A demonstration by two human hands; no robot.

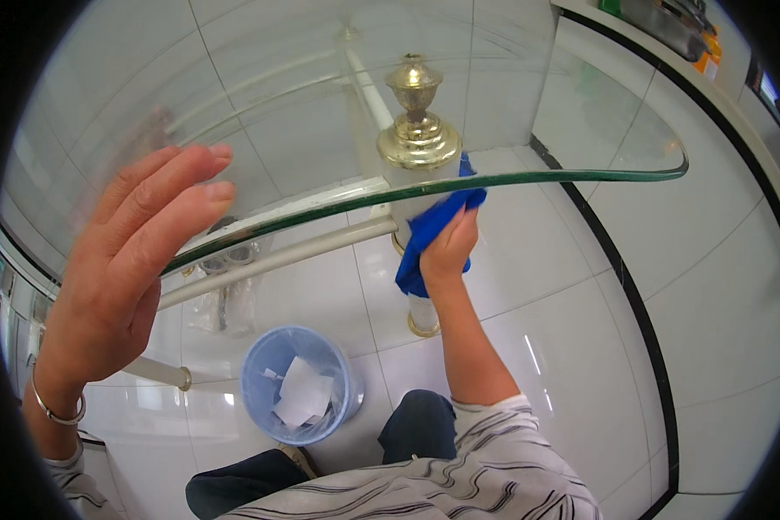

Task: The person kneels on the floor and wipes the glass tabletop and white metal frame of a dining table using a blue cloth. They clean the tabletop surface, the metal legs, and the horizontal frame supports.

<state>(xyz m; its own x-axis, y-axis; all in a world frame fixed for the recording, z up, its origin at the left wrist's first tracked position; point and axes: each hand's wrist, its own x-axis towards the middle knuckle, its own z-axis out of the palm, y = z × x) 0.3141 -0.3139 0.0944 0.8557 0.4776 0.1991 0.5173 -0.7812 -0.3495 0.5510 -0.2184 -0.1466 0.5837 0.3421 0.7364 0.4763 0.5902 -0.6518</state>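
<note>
My right hand (452,250) grips a blue cloth (432,224) and presses it around the white post of a glass-topped table, below the tabletop. The cloth covers part of the post (424,313); a bit of it shows through the glass. A gold-coloured finial and collar (419,140) top this post. My left hand (136,240) rests at the near edge of the clear glass tabletop (299,130), fingers together on or just over the glass and thumb lower down. Nothing is held in it. Whether its fingertips press on the glass, I cannot tell.
A blue waste bin (247,383) with a liner and white paper stands on the tiled floor (526,312) by my feet. A white crossbar (286,260) runs under the glass. Behind it lies a clear plastic bag (224,309). Along the right, a tiled wall (708,260) has black trim.
</note>
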